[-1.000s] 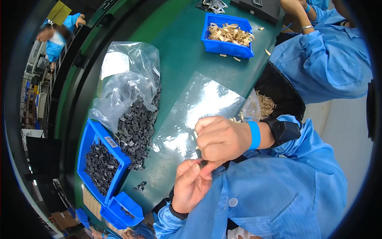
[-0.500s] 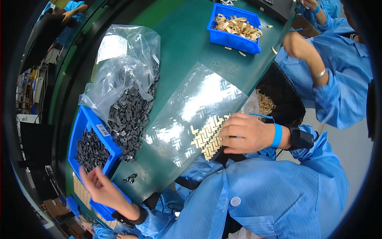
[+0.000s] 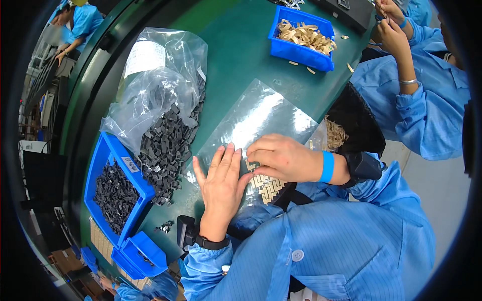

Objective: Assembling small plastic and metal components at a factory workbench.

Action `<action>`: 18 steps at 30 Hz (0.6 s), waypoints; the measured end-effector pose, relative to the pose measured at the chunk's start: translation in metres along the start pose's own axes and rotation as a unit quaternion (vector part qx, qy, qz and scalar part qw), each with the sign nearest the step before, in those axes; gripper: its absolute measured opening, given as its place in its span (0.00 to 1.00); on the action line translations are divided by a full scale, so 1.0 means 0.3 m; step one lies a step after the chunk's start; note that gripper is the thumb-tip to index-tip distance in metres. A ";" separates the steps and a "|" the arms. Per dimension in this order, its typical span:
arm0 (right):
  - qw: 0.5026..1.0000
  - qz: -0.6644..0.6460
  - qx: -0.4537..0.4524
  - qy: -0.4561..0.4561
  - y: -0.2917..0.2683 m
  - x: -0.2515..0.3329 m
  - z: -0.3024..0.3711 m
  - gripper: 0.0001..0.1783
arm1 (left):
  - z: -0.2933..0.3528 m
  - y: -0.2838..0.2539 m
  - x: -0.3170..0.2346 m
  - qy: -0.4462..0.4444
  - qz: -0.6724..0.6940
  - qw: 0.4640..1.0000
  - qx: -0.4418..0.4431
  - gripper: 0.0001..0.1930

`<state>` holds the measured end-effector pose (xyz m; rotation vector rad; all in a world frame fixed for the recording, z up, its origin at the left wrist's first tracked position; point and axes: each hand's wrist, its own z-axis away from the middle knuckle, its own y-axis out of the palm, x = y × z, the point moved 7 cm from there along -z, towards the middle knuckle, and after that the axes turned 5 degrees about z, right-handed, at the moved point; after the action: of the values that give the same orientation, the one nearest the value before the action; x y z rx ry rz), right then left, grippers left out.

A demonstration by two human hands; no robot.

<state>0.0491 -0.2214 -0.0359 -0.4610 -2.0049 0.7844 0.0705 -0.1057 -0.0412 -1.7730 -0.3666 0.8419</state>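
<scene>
A clear plastic sheet (image 3: 251, 110) lies on the green table, bearing rows of small beige pieces (image 3: 268, 183) set in a slanted pattern. My left hand (image 3: 219, 183) rests flat on the sheet's left part, fingers stretched, its thumb tip by the left edge of the pieces. Over the upper part of the pattern is my right hand (image 3: 286, 158), its fingers bent and drawn together at the pieces, close to the left thumb. What the right fingertips hold, if anything, is hidden.
Left, a blue bin (image 3: 145, 188) holds small black parts, beside a heap of black pieces (image 3: 168, 145) spilling from a clear bag (image 3: 160, 75). A smaller blue bin (image 3: 145, 251) stands nearer. Another blue bin (image 3: 301, 55) holds beige strips. A co-worker's arm (image 3: 409, 70) is at right.
My left hand has come from the black-parts bin at the left onto the plastic sheet. My right hand has shifted left over the beige pieces. The co-worker's hand has risen.
</scene>
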 end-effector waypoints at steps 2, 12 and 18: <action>1.000 0.008 0.012 -0.008 0.005 -0.001 -0.009 0.15 | -0.004 0.005 0.005 0.009 -0.004 1.000 -0.015 0.26; 0.998 0.053 0.021 -0.037 0.006 0.001 -0.042 0.16 | -0.013 -0.004 -0.001 0.038 -0.047 0.995 -0.075 0.21; 0.995 0.079 0.057 -0.011 0.021 -0.020 -0.068 0.10 | -0.006 -0.002 -0.006 0.041 -0.055 0.994 -0.089 0.19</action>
<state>0.0698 -0.2134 -0.0360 -0.5505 -1.9477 0.9998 0.0704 -0.1078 -0.0396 -1.9272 -0.4938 0.6741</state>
